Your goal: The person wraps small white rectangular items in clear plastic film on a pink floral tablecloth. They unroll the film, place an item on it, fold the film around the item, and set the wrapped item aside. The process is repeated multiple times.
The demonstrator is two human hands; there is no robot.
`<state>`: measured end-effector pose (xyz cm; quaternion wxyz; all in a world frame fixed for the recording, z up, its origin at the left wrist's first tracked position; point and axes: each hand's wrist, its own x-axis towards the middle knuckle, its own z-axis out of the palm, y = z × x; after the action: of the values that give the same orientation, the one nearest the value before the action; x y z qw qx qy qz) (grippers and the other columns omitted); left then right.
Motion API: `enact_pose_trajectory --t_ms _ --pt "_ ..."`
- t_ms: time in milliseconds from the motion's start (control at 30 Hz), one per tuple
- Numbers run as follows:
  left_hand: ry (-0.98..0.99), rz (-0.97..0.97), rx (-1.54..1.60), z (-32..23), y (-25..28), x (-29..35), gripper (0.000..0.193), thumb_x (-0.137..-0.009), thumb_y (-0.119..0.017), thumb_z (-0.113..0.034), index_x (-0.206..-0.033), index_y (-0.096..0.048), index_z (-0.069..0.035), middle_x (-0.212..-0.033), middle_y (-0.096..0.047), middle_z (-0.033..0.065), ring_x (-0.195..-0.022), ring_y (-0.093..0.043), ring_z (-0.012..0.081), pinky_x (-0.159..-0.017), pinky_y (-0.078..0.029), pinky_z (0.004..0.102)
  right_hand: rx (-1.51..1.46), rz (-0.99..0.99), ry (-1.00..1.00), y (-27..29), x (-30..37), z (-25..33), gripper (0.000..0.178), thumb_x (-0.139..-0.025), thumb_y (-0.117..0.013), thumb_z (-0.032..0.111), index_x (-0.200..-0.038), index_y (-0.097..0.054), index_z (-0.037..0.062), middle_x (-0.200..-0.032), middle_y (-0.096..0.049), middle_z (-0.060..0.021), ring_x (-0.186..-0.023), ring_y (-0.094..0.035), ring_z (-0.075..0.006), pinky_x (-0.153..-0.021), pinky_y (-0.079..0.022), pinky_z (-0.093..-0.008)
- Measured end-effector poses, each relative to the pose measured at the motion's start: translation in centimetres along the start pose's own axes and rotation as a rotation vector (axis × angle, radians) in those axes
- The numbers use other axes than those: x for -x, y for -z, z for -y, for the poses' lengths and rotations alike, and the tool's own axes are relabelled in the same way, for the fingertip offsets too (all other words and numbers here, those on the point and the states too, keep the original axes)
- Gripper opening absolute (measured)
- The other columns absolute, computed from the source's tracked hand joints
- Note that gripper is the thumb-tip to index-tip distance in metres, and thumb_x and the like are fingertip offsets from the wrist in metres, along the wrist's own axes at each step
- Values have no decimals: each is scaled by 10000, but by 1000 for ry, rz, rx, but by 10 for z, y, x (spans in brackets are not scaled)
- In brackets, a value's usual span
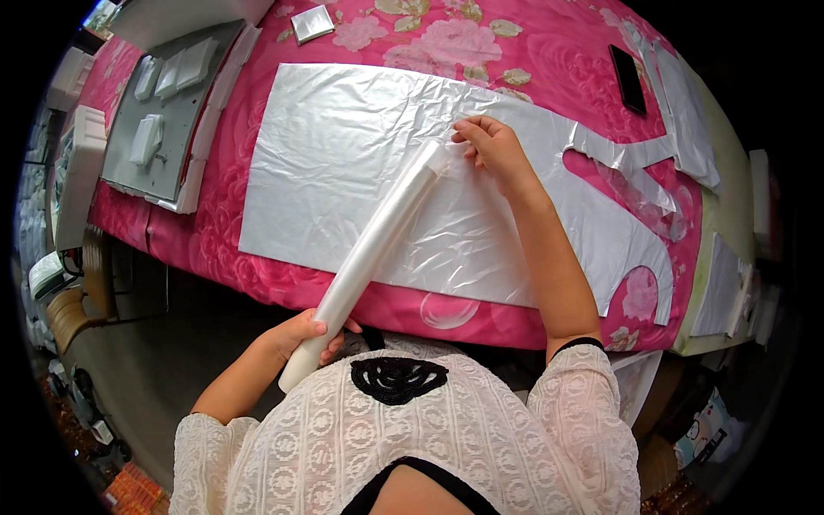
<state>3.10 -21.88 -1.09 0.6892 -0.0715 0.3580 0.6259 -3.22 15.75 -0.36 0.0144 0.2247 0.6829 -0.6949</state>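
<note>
My left hand (313, 336) is wrapped round the near end of a long white roll of thin plastic film (378, 232), which slants up and away to the right. At the roll's far end my right hand (493, 148) has its thumb and fingers pinched together, seemingly on a loose, see-through edge of the film. The fingertips are partly hidden. Beneath the roll, a stack of large whitish plastic bags (300, 163) lies flat and creased, with cut-out handles at its right end (635, 257).
The bags lie on a pink flowered tablecloth (215, 249). A black phone (627, 79) and more plastic bags (687, 112) are at the right. At the far side sits a small silvery square packet (312, 24). Left, a grey board (172, 112) carries several folded white packets (184, 67).
</note>
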Motion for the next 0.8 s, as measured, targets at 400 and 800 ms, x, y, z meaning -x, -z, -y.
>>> enact_pose_trajectory --t_ms 400,800 --pt "11 22 -85 -2 7 -3 730 -612 -766 -549 -1060 -569 -8 -709 -572 57 -576 -559 120 -539 -465 240 215 295 -6 2 1 6 131 -847 -648 175 -849 -653 44 -702 -564 41 -609 -469 -33 -545 -373 -180" --pt "337 -17 -318 12 56 71 555 -697 -785 -293 -1121 -574 -2 -960 -624 39 -875 -572 114 -799 -462 263 300 -284 189 139 -50 -10 159 -848 -635 162 -881 -669 10 -678 -568 45 -580 -437 -29 -529 -359 -198"
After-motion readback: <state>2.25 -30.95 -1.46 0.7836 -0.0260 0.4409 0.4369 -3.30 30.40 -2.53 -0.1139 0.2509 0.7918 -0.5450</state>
